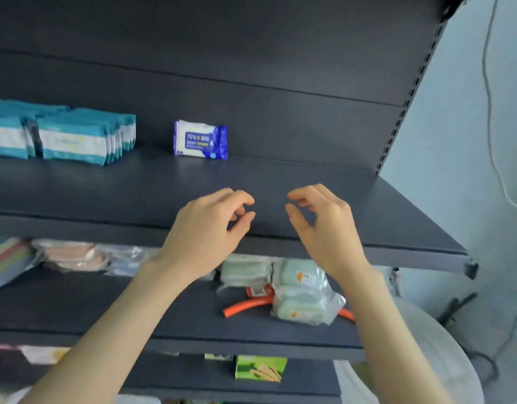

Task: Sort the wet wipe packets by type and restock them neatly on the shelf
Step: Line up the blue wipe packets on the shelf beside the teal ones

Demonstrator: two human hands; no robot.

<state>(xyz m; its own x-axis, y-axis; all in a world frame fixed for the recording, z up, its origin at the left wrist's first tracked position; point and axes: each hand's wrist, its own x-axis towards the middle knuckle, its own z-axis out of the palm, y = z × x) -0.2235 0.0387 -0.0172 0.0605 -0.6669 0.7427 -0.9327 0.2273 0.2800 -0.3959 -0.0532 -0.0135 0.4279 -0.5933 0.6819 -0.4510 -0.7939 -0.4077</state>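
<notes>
In the head view, both hands are seen empty above the front of the dark grey metal shelf [309,185]. The left hand [210,228] and the right hand [324,225] are held near each other with fingers loosely curled, and nothing is gripped by either.

The task's goods are kept at the back of this shelf. The teal-and-white plastic wet wipe packets [76,138] are stood on edge at the left. The blue-and-white plastic wet wipe packet [200,139] is stood alone, apart from them to the right.

The lone blue packet is propped by nothing at its sides, so it could probably be toppled by a careless nudge when the next one is set beside it. The teal rows are unsupported at their right end and might slump if brushed. If blue packets are added leftward, the gap would be closed and the types could be mixed.

One blue packet is counted. Two teal rows are visible, but the packets within them cannot be counted. On the shelf below, three pale green wrapped packs [301,293] and one orange tube [248,306] can be made out.
</notes>
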